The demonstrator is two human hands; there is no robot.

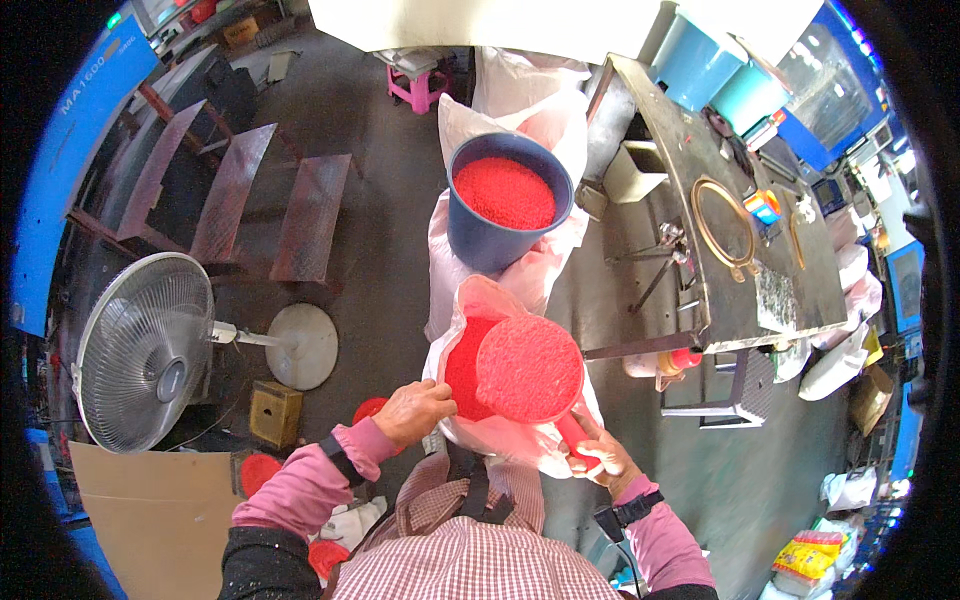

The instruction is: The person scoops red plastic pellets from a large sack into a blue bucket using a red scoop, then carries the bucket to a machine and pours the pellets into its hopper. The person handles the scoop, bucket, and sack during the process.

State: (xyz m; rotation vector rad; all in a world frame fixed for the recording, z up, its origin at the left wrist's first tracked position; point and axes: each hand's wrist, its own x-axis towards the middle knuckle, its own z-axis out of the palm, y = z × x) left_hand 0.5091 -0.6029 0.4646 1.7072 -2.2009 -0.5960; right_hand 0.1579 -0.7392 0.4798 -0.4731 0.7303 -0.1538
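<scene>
My right hand (603, 452) is closed round the handle of a red scoop (572, 429), heaped with small red pellets. The scoop is over the mouth of an open whitish bag (520, 445), which has more red pellets (462, 368) in it. At the bag's left rim, my left hand (412, 412) is closed on its edge. Beyond the bag stands a dark blue bucket (485, 243) nearly full of the same red pellets. It rests among other pale sacks (440, 290).
A pedestal fan (145, 350) and metal steps (230, 200) are on the left, with a cardboard sheet (150, 510) nearer me. To the right is a dark worktable (730, 280) carrying blue tubs and a ring. A stool (725, 395) stands beneath its near edge.
</scene>
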